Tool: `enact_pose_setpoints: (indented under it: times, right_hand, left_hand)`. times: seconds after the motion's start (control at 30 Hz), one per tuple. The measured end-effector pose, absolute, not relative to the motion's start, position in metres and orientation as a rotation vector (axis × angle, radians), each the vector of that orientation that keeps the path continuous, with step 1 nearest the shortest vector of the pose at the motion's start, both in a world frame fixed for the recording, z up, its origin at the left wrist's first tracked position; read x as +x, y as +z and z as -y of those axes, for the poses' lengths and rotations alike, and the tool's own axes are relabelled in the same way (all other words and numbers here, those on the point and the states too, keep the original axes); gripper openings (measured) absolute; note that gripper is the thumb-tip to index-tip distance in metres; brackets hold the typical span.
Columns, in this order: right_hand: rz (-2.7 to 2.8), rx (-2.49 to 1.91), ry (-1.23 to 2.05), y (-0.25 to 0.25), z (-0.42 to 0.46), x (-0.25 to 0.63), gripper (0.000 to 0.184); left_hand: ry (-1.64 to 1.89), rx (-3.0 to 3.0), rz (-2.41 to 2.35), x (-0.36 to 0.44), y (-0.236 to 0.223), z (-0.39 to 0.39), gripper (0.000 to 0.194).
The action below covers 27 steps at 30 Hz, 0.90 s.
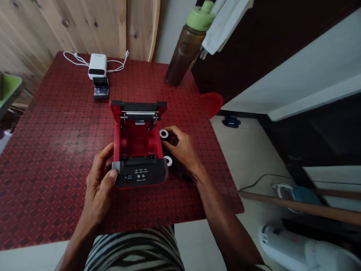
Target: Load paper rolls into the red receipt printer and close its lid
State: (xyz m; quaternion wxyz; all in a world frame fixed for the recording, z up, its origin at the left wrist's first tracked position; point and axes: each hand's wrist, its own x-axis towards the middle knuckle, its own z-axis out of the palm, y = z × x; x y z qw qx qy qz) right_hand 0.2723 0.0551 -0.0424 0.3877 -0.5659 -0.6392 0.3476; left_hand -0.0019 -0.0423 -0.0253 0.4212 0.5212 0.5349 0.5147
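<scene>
A small red and black label or receipt printer (pixel 142 175) stands on the table with its lid (pixel 138 107) raised, so its red inner compartment shows bare. My left hand (pixel 98 180) grips the printer's left front corner, thumb on the dark front panel and fingers along the side. At the printer's right side, my right hand (pixel 182 148) has thumb and fingers closed around a small white paper roll (pixel 164 133). The roll's ring-shaped end faces the printer. A second paper roll (pixel 168 161) lies nearer to me, beside the printer's front right corner, partly hidden.
The red patterned table (pixel 62 162) bears a white power bank (pixel 97 66) with white cables, and a small black item (pixel 100 88) before it. A brown bottle with a green lid (pixel 183 49) stands at the back right. A red stool (pixel 211 104) is beyond the right edge.
</scene>
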Motion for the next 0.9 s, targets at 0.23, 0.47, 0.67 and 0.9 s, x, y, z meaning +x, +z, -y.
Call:
enact_pose_setpoints:
  times: [0.23, 0.47, 0.67, 0.9]
  right_hand:
    - [1.689, -1.586, 0.789, -0.025, -0.021, 0.307, 0.032]
    - [1.898, -1.415, 0.828, -0.032, 0.018, 0.300, 0.041]
    - [1.815, -1.415, 0.710, -0.028, 0.021, 0.291, 0.031]
    - [1.967, -1.417, 0.666, 0.052, 0.031, 0.316, 0.042]
  left_hand:
    - [1.264, 1.275, -1.324, -0.004, -0.029, 0.044, 0.058]
    - [1.275, 1.257, -1.318, -0.002, -0.028, 0.043, 0.058]
    - [1.278, 1.272, -1.328, -0.002, -0.027, 0.042, 0.058]
    - [1.287, 1.214, -1.309, 0.001, -0.025, 0.042, 0.059]
